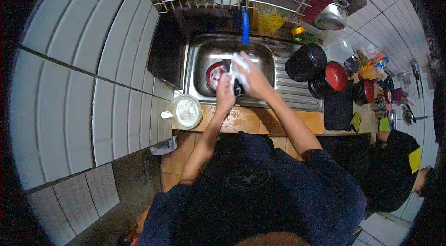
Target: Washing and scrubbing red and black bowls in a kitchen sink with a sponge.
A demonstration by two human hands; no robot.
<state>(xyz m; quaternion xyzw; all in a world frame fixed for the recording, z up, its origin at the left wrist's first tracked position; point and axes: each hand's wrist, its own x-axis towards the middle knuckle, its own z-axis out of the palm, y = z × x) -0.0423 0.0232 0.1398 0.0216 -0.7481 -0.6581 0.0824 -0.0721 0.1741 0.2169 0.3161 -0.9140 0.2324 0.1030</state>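
Over a stainless steel sink [198, 51], my left hand [225, 93] and my right hand [256, 82] meet, both coated in white foam. A dark piece of dishware [238, 88] shows between them, gripped by my left hand; its shape is mostly hidden. The fingers of my right hand lie across it under thick suds, so whether they hold a sponge cannot be seen. Below and left of my hands, a red bowl [210, 74] with a dark rim sits in the basin with foam inside. A blue tap hose [245, 28] hangs above the basin.
Left of the sink stands a tub of whitish liquid [187, 112]. Stacked black bowls [306, 62] and red-lined bowls [336, 76] occupy the ribbed drainboard [289, 96]. A white wire dish rack [195, 0] overhangs the back. Another person [390, 176] is at the right.
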